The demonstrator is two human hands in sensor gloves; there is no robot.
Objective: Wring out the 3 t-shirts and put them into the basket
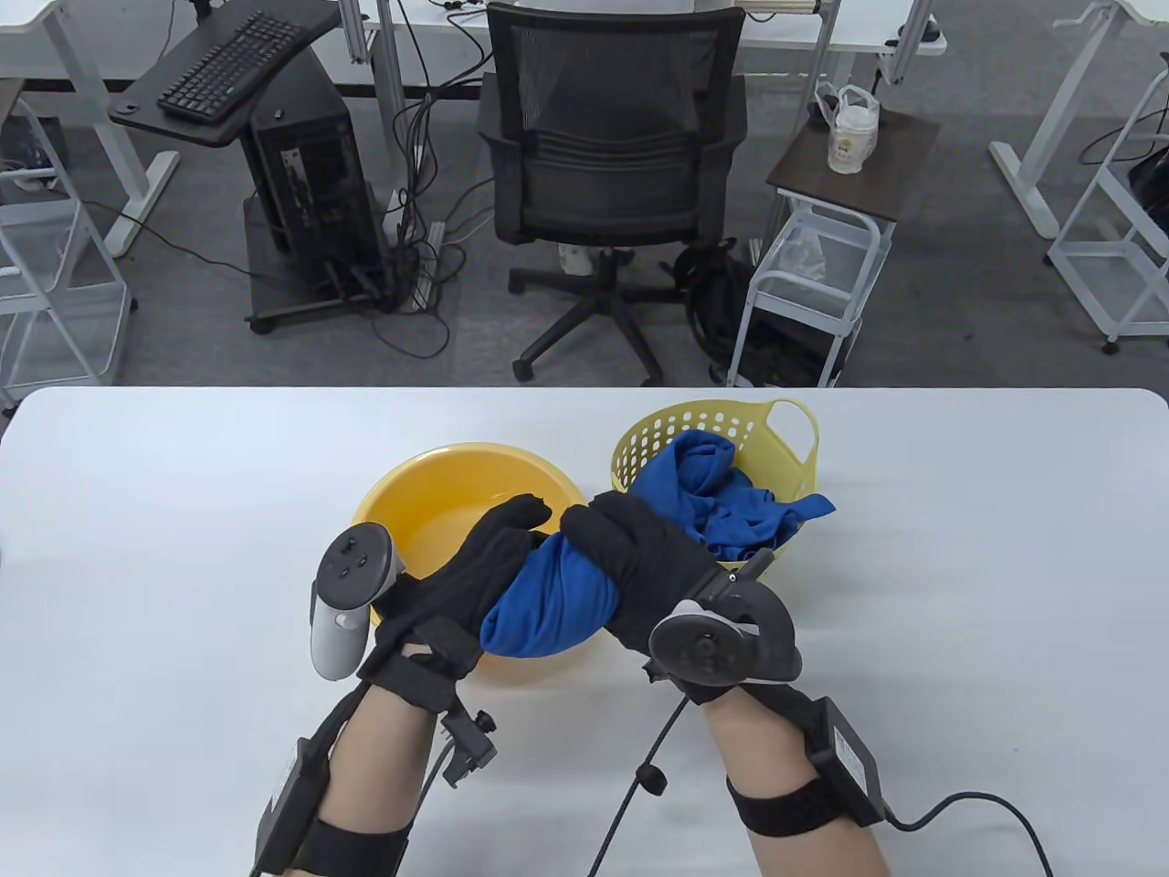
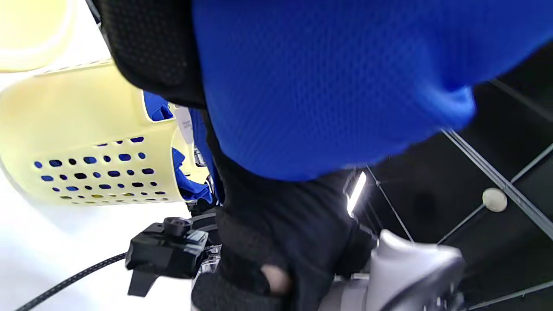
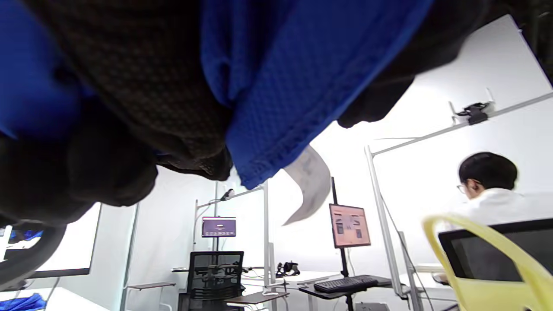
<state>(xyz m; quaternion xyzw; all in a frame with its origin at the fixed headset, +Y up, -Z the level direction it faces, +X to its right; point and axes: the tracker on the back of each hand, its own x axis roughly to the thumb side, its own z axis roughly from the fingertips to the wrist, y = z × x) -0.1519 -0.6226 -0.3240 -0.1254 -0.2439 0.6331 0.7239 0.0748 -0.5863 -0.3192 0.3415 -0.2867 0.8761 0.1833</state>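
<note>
Two gloved hands hold a rolled blue t-shirt (image 1: 552, 598) above the near edge of a yellow basin (image 1: 429, 498) on a white table (image 1: 183, 548). The left hand (image 1: 457, 585) has its fingers curled around the shirt's near end, and the right hand (image 1: 639, 566) is wrapped tightly around its middle. More blue cloth (image 1: 721, 502) lies in the yellow basket (image 1: 694, 425) just beside the basin, one piece hanging over its rim.
</note>
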